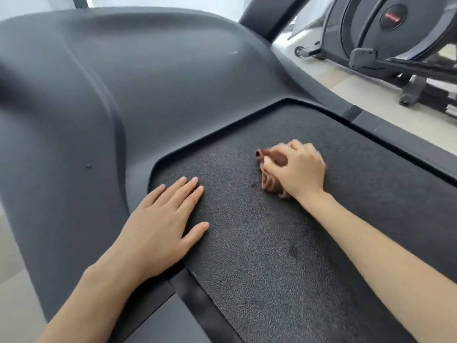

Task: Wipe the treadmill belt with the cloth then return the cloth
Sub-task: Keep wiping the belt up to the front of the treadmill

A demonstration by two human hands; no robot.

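The black textured treadmill belt (272,243) fills the lower middle of the view. My right hand (300,167) grips a crumpled brown cloth (270,183) and holds it down on the belt near its front end. Parts of the cloth stick out ahead of and below my fingers. My left hand (163,219) lies flat on the belt's left edge, fingers straight and together, palm down. A small dark spot marks the belt just left of the cloth.
The grey motor cover (123,82) rises ahead of the belt. A grey side rail (408,142) runs along the right. Beyond it, on the pale floor, stands another exercise machine (390,33) with a round flywheel housing.
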